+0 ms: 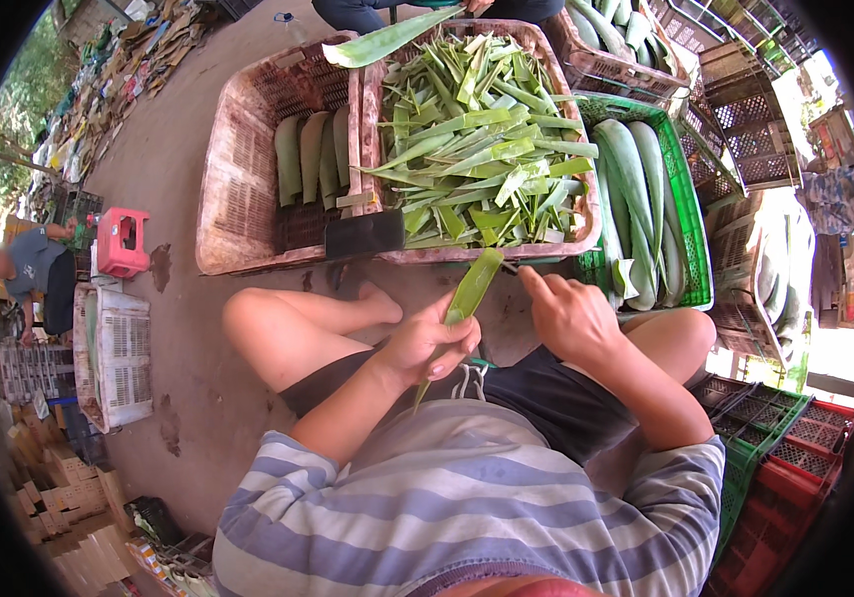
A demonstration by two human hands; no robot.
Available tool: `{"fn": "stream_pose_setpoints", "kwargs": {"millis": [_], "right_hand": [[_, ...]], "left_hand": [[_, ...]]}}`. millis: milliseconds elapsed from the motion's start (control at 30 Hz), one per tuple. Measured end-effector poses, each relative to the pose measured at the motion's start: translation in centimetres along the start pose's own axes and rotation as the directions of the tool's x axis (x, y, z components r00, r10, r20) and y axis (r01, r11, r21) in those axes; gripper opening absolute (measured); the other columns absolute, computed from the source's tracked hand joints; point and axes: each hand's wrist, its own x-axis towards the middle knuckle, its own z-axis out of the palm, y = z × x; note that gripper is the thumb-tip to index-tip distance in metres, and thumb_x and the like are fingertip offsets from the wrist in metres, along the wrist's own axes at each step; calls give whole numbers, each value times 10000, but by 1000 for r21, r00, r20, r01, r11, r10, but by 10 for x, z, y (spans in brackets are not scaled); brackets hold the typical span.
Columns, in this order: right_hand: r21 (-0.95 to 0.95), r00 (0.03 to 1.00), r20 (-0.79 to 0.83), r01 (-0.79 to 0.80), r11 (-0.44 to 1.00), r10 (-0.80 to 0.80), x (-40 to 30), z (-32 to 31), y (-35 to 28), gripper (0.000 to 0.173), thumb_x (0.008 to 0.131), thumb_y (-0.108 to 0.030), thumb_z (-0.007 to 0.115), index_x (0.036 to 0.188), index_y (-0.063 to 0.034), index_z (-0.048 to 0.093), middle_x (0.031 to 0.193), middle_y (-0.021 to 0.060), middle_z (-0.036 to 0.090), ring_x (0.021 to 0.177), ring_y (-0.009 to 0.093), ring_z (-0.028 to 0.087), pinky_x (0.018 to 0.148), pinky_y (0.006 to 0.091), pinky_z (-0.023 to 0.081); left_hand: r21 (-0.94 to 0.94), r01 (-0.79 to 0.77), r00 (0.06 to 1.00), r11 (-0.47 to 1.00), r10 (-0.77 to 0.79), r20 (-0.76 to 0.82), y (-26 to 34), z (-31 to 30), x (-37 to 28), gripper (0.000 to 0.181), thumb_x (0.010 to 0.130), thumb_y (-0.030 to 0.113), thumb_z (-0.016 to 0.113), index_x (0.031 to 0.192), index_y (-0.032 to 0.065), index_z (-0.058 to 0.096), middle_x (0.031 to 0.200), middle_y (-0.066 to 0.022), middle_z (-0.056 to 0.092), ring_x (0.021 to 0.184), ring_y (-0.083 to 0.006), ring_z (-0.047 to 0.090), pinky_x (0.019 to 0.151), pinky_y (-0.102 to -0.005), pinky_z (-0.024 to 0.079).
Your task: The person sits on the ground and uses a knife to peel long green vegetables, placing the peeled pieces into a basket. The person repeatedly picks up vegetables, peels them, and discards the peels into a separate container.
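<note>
My left hand (438, 339) grips an aloe vera leaf (478, 283), with its cut, wet-looking broad end up and its narrow tip below the hand. In my right hand (572, 310) is a slim metal tool, apparently a knife (510, 266); its thin end shows beside the leaf's upper end, while my fingers hide the handle. Just beyond both hands stands a stained plastic crate (487, 254) heaped with green aloe trimmings (479, 149). To its left, another crate (237, 179) contains several trimmed aloe leaves (311, 157) lying side by side.
A green crate (696, 224) of long aloe leaves (643, 201) is at the right. A dark rectangular object (364, 235) sits on the crates' near rim. Opposite, a person (367, 13) has an aloe leaf (390, 39). Another person (39, 261) is by a red stool (124, 240).
</note>
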Motion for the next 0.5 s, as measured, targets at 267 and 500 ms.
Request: {"fn": "stream_pose_setpoints", "kwargs": {"millis": [267, 500], "right_hand": [[116, 999, 37, -15, 993, 11, -5, 0, -4, 392, 836, -65, 615, 1224, -9, 593, 738, 141, 634, 619, 331, 654, 541, 433, 529], [212, 1000, -9, -1, 977, 3, -8, -1, 1, 356, 847, -31, 615, 1198, 22, 600, 746, 162, 649, 602, 339, 640, 536, 433, 524]], "left_hand": [[29, 4, 1000, 1000, -3, -14, 3, 5, 2, 507, 1039, 93, 476, 1500, 169, 281, 856, -92, 586, 385, -68, 459, 328, -190, 388], [25, 30, 999, 999, -29, -21, 5, 9, 8, 525, 1037, 82, 468, 1512, 165, 261, 855, -97, 589, 382, -69, 457, 321, -193, 379]]}}
